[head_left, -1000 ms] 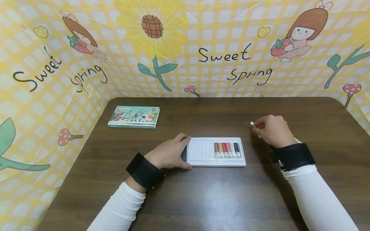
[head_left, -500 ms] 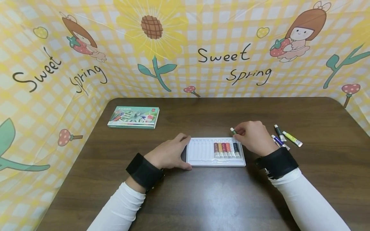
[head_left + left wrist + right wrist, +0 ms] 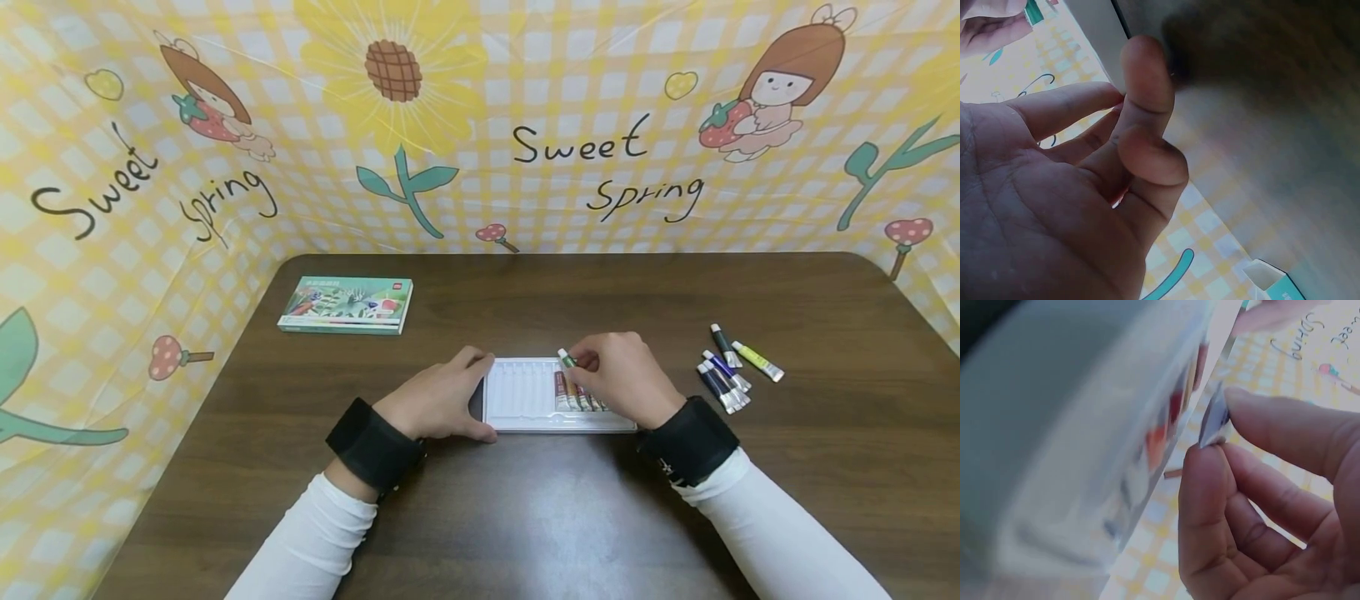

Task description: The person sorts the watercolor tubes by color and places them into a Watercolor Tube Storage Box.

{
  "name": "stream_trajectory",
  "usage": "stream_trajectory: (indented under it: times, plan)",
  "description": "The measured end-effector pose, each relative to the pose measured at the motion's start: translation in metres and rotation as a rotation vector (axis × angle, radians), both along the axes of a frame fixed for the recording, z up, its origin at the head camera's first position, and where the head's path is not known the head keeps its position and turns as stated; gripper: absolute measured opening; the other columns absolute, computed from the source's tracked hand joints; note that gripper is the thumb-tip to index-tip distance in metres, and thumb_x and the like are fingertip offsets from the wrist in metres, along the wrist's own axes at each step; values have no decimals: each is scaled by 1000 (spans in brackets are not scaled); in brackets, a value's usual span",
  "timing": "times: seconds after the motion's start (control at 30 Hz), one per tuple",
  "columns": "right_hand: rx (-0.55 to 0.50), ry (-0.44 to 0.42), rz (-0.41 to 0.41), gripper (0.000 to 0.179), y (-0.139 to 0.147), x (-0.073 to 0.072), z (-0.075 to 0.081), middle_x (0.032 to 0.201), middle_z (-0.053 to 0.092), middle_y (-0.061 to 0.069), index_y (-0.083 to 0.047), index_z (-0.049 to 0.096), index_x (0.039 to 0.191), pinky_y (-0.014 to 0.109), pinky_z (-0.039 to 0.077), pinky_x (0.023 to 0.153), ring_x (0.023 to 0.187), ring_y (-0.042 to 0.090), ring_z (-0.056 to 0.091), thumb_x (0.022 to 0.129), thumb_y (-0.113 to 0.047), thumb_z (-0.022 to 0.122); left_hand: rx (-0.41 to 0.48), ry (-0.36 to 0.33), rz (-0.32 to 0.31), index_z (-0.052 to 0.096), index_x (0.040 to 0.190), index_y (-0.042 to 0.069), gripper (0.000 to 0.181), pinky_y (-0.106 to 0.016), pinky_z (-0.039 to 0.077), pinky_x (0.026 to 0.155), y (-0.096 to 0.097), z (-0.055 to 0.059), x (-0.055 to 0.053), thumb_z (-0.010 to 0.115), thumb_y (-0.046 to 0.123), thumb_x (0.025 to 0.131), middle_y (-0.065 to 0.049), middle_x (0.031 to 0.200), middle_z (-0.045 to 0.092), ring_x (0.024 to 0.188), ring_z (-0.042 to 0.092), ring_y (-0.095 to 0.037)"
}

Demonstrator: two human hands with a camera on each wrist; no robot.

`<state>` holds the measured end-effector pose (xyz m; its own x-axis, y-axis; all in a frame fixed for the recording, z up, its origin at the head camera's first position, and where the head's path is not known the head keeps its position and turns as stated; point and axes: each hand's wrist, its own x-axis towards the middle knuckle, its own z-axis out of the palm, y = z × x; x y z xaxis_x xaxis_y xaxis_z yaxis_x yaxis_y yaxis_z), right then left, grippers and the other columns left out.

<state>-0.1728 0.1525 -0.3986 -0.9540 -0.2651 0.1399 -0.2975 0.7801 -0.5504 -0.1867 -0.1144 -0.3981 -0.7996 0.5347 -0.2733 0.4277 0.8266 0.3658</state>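
White is the flat tray point(image 3: 521, 392) we see from the head, lying on the brown bench point(image 3: 450, 517). The left hand point(image 3: 438, 398) holds its left end, stretched wide, with the thumb at the near corner and the fingers at the far corner. The right hand point(image 3: 626, 375) is over the tray and pinches a small green tube point(image 3: 568, 360) with a white cap, right by the row of coloured tubes point(image 3: 572, 392) in the tray. To the right we see some loose tubes point(image 3: 722, 379) and a yellow tube point(image 3: 759, 362) close together. A green box point(image 3: 348, 307) sits far back on the left, and a yellow checked cloth point(image 3: 585, 75) hangs behind. From the left wrist, we see bent fingers by the tray's edge, and the box at the bottom has an open end. From the right wrist, the thumb and a finger nip the tube in a narrow pinch; the tray beside them is blurry, but we can spot red and orange in it.
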Motion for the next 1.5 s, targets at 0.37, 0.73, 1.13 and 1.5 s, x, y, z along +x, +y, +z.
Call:
stream_trajectory:
  times: [0.37,0.73,1.13,1.5]
  plan:
    - [22,-9,-12,20,-19,7,-6,86,79,7,-1,81,102,36,59,72,79,16,72,88,-15,85,-1,-4,2,37,163,5,104,-47,53,109,0,2,1,90,44,83,-14,163,42,120,62,-30]
    - [63,-1,-30,24,-25,8,-7,78,74,6,-2,80,104,26,46,58,66,12,61,91,-21,84,-10,-1,8,35,165,8,105,-46,53,109,0,2,0,90,45,83,-12,165,40,121,62,-30]
    - [226,86,107,33,-20,15,1,91,63,2,-6,80,116,27,46,64,73,13,54,87,-21,88,-8,-9,10,36,165,9,105,-46,52,110,0,1,1,90,46,83,-11,164,41,121,61,-30]
    - [305,67,131,33,-19,16,-3,99,66,6,-10,81,120,26,46,59,75,15,55,89,-23,86,-3,-4,7,37,164,7,105,-46,52,110,0,-1,1,90,46,82,-12,163,42,122,62,-30]
